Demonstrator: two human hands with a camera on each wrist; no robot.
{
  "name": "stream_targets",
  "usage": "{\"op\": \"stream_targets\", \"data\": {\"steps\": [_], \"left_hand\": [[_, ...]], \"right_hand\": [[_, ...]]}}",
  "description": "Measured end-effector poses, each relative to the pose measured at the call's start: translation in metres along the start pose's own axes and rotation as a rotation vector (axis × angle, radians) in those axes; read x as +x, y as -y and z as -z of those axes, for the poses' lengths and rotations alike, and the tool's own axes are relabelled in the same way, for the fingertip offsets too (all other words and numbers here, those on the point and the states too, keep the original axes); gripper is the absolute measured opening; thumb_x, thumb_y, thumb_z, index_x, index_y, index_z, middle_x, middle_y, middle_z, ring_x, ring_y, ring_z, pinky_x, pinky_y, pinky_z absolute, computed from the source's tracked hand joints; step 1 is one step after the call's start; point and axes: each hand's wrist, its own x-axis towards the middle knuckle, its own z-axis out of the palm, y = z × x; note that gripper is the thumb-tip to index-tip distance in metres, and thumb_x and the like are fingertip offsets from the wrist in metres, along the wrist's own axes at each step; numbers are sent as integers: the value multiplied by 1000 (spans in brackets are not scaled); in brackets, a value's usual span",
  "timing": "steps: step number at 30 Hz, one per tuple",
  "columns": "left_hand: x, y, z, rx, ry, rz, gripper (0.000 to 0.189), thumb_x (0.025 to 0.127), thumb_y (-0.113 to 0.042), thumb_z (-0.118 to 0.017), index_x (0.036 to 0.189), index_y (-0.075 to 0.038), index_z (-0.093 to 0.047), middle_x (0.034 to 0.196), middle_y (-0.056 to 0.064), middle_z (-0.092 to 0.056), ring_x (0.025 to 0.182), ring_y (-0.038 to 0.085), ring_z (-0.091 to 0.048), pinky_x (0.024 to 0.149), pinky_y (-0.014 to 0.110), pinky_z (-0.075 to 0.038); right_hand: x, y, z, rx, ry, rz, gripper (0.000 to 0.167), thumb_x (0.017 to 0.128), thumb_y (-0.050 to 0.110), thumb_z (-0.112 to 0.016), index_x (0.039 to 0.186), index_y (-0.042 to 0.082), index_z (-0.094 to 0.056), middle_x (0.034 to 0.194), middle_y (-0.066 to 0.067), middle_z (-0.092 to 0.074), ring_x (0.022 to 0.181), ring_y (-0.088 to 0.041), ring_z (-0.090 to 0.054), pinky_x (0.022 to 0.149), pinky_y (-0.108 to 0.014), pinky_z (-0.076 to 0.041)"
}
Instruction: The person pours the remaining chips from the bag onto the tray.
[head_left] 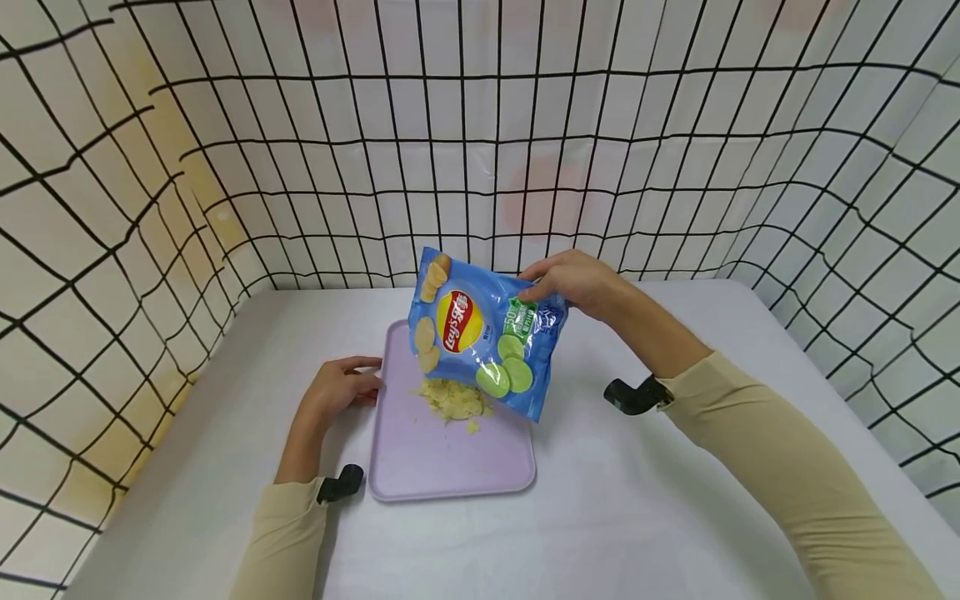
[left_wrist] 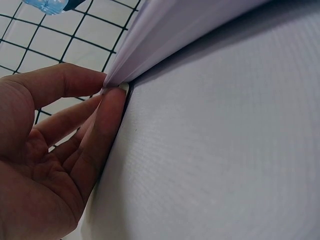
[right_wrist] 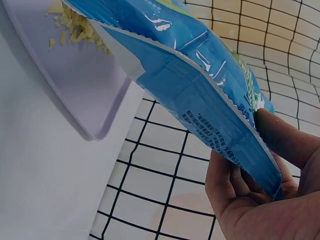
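A blue Lay's potato chip bag (head_left: 472,287) hangs tilted above a lilac tray (head_left: 450,467). My right hand (head_left: 581,282) grips one end of the bag between thumb and fingers, also visible around the bag's corner in the right wrist view. Crumbled potato chips (head_left: 453,402) lie heaped on the tray, below the bag's lower edge. At the tray's left side, my left hand (head_left: 339,390) pinches the rim; the left wrist view shows thumb and finger meeting on the tray edge (left_wrist: 165,35). The bag partly covers the tray's far right portion.
The tray lies on a white table (head_left: 637,517). Black wire grid panels (head_left: 480,142) stand along the back and both sides of the table. A few loose chip crumbs (head_left: 472,427) are scattered around the heap.
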Motion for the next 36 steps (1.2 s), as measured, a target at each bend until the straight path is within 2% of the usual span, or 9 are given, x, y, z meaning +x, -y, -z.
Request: {"op": "stream_targets", "data": {"steps": [12,16,27,36], "left_hand": [[-1,0,0,-40,17,-5,49,87,-11,-72,134,-1,-64,86,7,-76,69,10,-69,65,24,-59],[0,0,-1,-60,19,-11,49,86,-10,-72,134,-1,-64,86,7,-75,70,11,-69,65,24,-59],[2,3,0,-36,4,6,47,88,-12,-71,134,-3,-64,88,9,-76,69,12,-70,66,24,-59],[5,6,0,-33,10,-2,47,89,-11,-69,135,-2,-63,89,8,-75,71,13,-70,67,25,-59]], "right_hand": [[1,-4,0,19,17,-5,44,91,16,-73,133,5,-65,114,-13,-70,91,-22,-71,97,-38,-56],[1,-5,1,16,16,3,43,91,15,-72,132,4,-64,112,-13,-71,90,-22,-71,98,-39,-55],[0,-2,0,23,7,18,40,91,18,-73,128,4,-67,114,-15,-69,90,-23,-71,89,-34,-60],[1,-4,0,46,13,21,41,90,19,-76,127,5,-69,119,-15,-68,93,-23,-71,90,-34,-59]]}}
